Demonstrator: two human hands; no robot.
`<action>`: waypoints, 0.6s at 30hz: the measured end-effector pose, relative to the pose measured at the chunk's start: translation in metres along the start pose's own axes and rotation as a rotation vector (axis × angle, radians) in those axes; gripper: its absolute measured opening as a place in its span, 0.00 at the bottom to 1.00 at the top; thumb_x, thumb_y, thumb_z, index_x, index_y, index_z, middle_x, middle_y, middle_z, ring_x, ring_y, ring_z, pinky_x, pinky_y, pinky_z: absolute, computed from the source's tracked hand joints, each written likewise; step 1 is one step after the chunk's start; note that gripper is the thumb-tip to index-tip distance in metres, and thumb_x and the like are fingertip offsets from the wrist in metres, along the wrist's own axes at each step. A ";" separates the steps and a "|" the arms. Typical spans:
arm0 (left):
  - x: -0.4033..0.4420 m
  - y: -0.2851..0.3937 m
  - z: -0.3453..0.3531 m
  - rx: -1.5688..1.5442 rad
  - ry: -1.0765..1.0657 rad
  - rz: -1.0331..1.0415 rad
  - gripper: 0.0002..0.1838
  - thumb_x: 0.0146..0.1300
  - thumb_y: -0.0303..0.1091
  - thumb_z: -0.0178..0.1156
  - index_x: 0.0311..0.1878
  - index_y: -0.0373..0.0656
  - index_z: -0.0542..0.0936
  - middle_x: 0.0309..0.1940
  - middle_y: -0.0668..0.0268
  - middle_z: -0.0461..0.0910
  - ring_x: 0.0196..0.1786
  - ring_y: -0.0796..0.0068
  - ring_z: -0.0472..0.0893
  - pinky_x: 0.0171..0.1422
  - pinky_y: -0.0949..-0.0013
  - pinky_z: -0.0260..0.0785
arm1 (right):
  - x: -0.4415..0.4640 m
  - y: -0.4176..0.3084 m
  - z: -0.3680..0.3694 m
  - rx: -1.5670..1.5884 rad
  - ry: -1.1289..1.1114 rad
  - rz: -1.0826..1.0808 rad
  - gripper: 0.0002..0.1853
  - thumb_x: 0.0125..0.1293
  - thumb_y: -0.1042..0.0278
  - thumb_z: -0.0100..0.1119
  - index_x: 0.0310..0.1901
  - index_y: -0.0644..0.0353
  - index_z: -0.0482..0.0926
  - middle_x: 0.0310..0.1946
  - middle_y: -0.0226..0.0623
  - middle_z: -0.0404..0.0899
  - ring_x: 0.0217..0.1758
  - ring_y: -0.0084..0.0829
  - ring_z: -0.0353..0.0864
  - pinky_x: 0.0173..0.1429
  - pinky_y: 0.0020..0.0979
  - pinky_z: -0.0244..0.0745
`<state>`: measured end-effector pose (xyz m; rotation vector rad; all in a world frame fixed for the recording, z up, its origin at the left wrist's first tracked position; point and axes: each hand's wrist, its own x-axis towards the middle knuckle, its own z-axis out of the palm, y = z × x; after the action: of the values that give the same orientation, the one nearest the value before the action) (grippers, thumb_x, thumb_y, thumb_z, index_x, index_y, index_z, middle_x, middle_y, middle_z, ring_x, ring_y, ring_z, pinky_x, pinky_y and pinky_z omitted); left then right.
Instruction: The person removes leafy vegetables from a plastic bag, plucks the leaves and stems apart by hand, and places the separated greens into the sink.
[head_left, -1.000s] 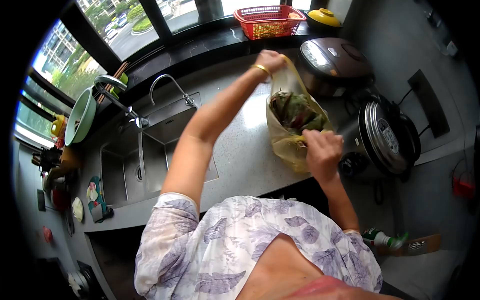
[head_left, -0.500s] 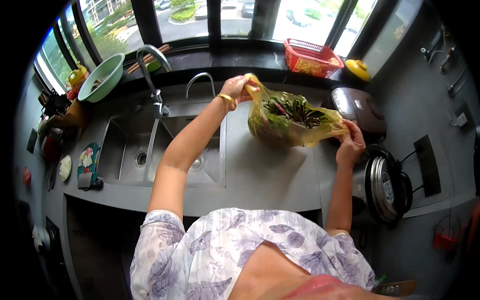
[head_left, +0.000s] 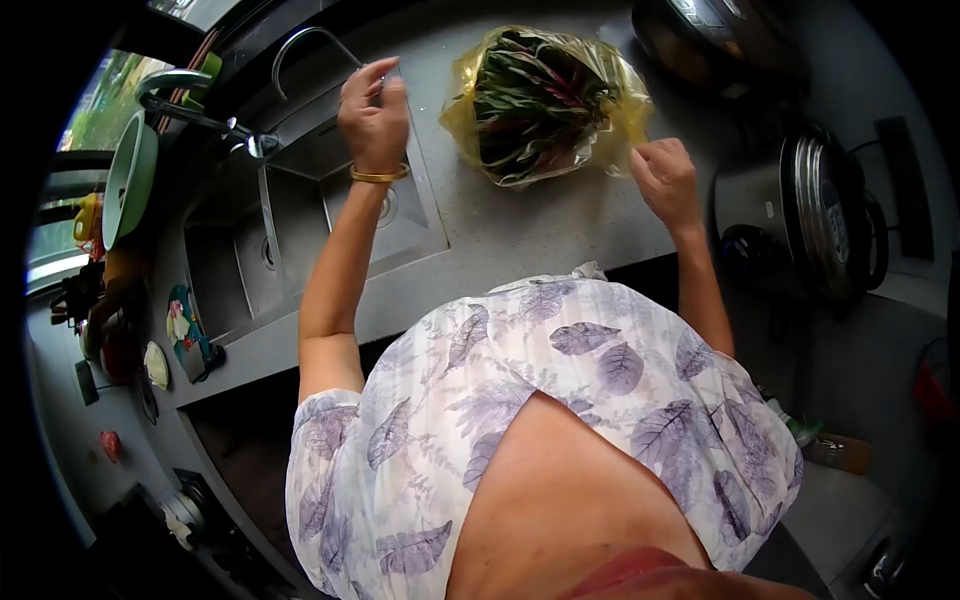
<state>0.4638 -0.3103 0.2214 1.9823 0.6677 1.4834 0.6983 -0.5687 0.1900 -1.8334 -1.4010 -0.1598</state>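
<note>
A yellow translucent plastic bag [head_left: 462, 92] lies on the counter, full of leafy greens [head_left: 535, 105] with dark green and purplish leaves. My right hand [head_left: 668, 180] is closed around the gathered right end of this bag. To the left of the bag, my left hand [head_left: 375, 118] is raised near the sink's right edge, apart from the bag. Its fingers are loosely curled, with a gap between them and the thumb, and I see nothing held in it. A gold bangle [head_left: 379, 175] circles the left wrist.
A steel double sink [head_left: 290, 215] with a tall faucet [head_left: 200, 115] and a thin curved tap [head_left: 290, 40] is on the left. Beyond it stands a pale green basin [head_left: 130, 180]. A rice cooker [head_left: 710, 35] and a pressure cooker [head_left: 800, 215] stand on the right.
My left hand has let go of the bag and moved left. The bag now rests on the counter with its right end bunched in my right hand. The view has tilted downward and turned.
</note>
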 end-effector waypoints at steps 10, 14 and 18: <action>-0.032 0.046 0.136 0.813 -0.917 0.430 0.38 0.47 0.45 0.65 0.63 0.50 0.65 0.67 0.65 0.59 0.71 0.55 0.54 0.61 0.39 0.56 | 0.032 -0.025 0.015 -0.429 0.202 -0.259 0.07 0.49 0.64 0.63 0.32 0.50 0.81 0.36 0.28 0.79 0.47 0.28 0.73 0.61 0.42 0.47; -0.042 0.011 0.126 0.773 -0.911 0.379 0.40 0.46 0.33 0.63 0.65 0.49 0.59 0.67 0.59 0.57 0.61 0.49 0.65 0.57 0.50 0.65 | 0.028 -0.035 0.030 -0.335 -0.033 -0.360 0.11 0.53 0.63 0.60 0.39 0.53 0.80 0.34 0.27 0.81 0.50 0.26 0.75 0.65 0.44 0.44; -0.025 -0.028 0.083 0.559 -0.781 0.377 0.23 0.49 0.24 0.56 0.52 0.40 0.70 0.46 0.56 0.76 0.48 0.54 0.75 0.52 0.59 0.67 | 0.010 0.009 0.050 -0.506 -0.248 0.003 0.13 0.60 0.58 0.55 0.42 0.54 0.79 0.25 0.30 0.81 0.43 0.31 0.79 0.64 0.50 0.43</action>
<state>0.5360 -0.3196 0.1662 2.9754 0.3829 0.5820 0.6922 -0.5288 0.1572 -2.3316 -1.6344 -0.3173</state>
